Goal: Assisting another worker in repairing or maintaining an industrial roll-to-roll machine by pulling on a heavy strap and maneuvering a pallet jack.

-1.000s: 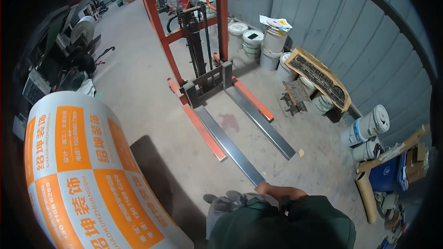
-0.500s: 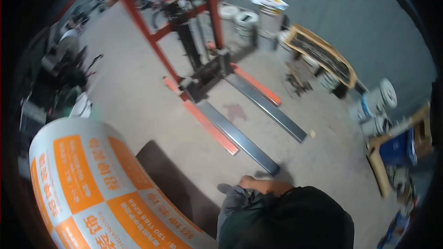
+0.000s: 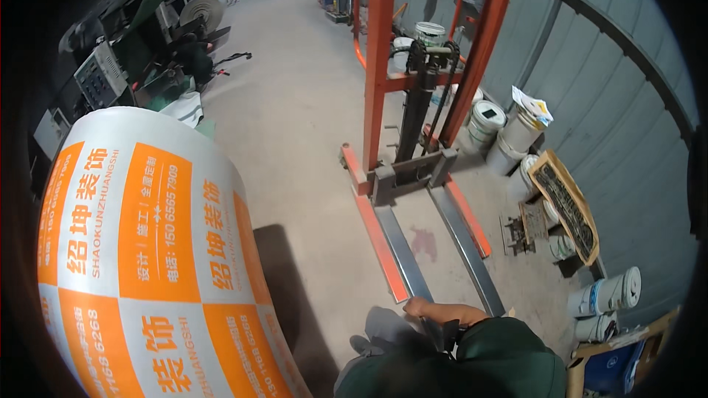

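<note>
My right hand [image 3: 417, 307] is low in front of me, at the end of a bare forearm under a dark green sleeve [image 3: 509, 350]. It is beside my grey trouser leg [image 3: 389, 328], above the near end of a lift fork. Its fingers are curled under and mostly hidden, so a grip cannot be made out. My left hand is out of sight. At my left stands a big white roll [image 3: 136, 121] printed with orange blocks, with no hand visible on it.
An orange manual stacker [image 3: 381, 66] stands ahead, its steel forks [image 3: 472, 258] pointing toward me. White buckets [image 3: 487, 114] and a cardboard tray of dark strips [image 3: 564, 206] line the right wall. Machinery [image 3: 103, 74] stands at the far left. A blue bin [image 3: 612, 365] is at the lower right.
My view has swung left and up, so the stacker shows farther right and more upright. The printed roll fills more of the left side. My right hand stays low beside my leg.
</note>
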`<state>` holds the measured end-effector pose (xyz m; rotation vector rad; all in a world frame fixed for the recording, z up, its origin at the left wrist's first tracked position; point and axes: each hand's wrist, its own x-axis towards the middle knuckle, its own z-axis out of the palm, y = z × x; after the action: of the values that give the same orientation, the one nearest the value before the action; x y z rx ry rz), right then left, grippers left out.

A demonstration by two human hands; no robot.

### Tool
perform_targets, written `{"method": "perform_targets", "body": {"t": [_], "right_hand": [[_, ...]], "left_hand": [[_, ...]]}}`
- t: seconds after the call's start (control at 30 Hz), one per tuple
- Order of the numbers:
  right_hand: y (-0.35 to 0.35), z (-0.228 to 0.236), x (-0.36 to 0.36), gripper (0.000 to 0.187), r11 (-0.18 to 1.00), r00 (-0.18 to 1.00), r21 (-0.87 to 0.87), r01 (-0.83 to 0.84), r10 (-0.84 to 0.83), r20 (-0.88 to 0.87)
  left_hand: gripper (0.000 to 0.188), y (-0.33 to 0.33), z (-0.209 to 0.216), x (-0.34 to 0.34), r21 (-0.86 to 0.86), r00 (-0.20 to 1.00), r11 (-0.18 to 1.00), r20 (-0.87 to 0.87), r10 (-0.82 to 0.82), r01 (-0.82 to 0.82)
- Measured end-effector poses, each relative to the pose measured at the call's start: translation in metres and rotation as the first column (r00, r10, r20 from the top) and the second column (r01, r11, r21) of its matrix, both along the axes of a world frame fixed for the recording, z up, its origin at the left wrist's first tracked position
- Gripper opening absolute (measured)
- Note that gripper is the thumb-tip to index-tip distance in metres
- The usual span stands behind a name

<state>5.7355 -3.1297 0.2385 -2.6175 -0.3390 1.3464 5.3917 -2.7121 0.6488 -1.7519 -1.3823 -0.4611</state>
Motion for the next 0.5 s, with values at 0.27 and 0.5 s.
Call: {"method": "perform_targets", "body": {"t": [0.27,0.5], "right_hand": [[0.010,-0.048,0.120,0.043,0.904,0.982,0.395,0.161,-0.189,0.031],[-0.038,-0.087,0.249,0.035,0.950,0.951,0.128,0.286,-0.264,-0.164]], "left_hand": [[0.043,0.069,-0.025,0.255,-0.024,0.804,0.817,0.198,-0.561,0.576],[0.046,0.084,-0.029,0.469,-0.393,0.756,0.647,0.370,-0.540,0.654]]}}
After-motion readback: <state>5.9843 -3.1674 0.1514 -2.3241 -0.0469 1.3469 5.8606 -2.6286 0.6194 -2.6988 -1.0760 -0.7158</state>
